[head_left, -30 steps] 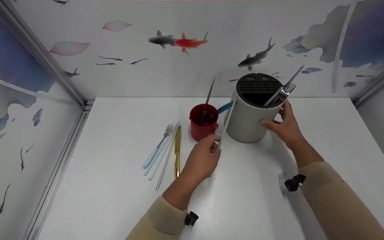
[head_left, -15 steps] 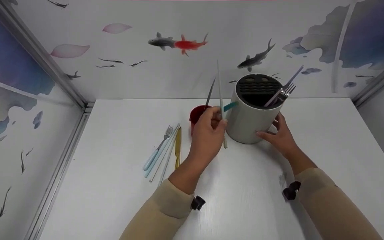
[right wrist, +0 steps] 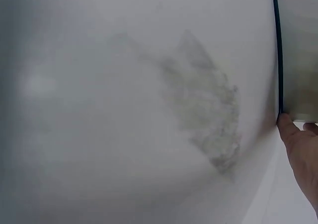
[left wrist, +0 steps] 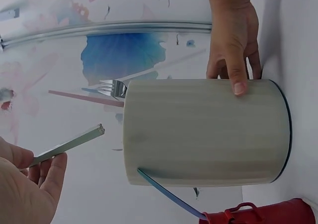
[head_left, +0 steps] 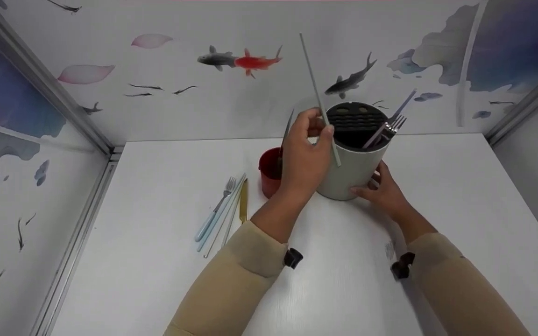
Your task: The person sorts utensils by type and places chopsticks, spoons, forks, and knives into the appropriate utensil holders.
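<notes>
My left hand (head_left: 307,161) pinches a pale green chopstick (head_left: 313,77) between thumb and fingers, up at rim height beside a grey cylindrical utensil holder (head_left: 355,170). The chopstick's lower end lies in front of the holder's left side in the head view. Low on the right side, my right hand (head_left: 385,193) holds the holder, with the thumb in front and the fingers behind. A silver fork (head_left: 396,123) and a purple-handled utensil (head_left: 404,103) lean out of the black slotted top. In the right wrist view the holder's base (right wrist: 279,60) meets the table.
Left of the holder stands a red cup (head_left: 269,172), partly behind my left hand, with utensils leaning out. A light-blue-handled fork (head_left: 215,212), several thin sticks and a gold knife (head_left: 244,200) lie on the white table. A printed wall (head_left: 236,102) rises behind.
My left hand has risen and moved right with the chopstick, from beside the red cup to the holder's rim. My right hand has slid slightly lower on the holder.
</notes>
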Tool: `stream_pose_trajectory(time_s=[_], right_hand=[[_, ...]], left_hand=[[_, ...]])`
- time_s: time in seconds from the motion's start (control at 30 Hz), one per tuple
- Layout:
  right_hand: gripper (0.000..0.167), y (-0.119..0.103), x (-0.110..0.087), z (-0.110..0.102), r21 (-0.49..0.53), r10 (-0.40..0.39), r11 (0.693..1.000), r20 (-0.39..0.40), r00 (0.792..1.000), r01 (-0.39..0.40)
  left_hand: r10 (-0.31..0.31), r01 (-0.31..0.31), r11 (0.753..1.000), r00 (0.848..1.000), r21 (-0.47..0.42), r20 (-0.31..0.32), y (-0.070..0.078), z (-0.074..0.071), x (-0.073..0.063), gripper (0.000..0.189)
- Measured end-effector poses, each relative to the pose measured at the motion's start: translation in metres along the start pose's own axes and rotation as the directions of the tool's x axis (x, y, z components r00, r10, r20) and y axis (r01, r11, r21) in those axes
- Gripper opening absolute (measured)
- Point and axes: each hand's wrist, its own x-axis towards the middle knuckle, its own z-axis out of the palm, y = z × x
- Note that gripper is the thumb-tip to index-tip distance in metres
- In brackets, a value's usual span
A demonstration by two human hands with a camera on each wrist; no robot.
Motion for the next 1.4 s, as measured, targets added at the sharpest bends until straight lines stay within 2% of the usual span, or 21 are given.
stream_pose_trajectory(time_s=[0.13,0.3,0.47,0.63,0.9,1.27,1.4], right_hand=[[0.128,-0.001,-0.002,0.001,0.001,0.007,1.0,-0.006,1.0,-0.007],[0.128,0.002,-0.001,0.0,0.003,0.01,1.0,-0.012,1.0,-0.01],[0.13,0.004,0.001,0.001,-0.017,0.021,1.0,-0.002,1.0,-0.021],[0.127,0.005,0.002,0.002,-0.015,0.024,1.0,0.005,1.0,-0.024],[0.128,-0.002,-0.003,0.0,-0.018,0.049,0.999,-0.001,0.999,-0.049],[0.126,-0.026,-0.017,0.001,0.008,0.048,0.999,0.017,0.999,-0.049],[0.125,-0.012,-0.01,0.001,-0.006,0.037,0.999,0.011,0.999,-0.037]], left_hand=[[0.041,-0.041,0.999,0.999,0.007,-0.026,0.005,0.01,0.013,0.029],[0.068,-0.068,0.998,0.998,-0.001,-0.012,0.004,0.022,0.024,0.029],[0.085,-0.085,0.996,0.996,0.003,-0.004,-0.001,0.031,0.028,0.028],[0.1,-0.102,0.993,0.994,0.055,0.031,-0.009,0.038,0.028,0.03],[0.004,-0.018,0.986,0.997,0.167,0.08,-0.028,0.042,0.025,0.027],[-0.009,-0.014,0.965,0.996,0.263,0.087,-0.045,0.043,0.019,0.024],[0.004,-0.028,0.956,0.996,0.292,0.084,-0.049,0.043,0.018,0.022]])
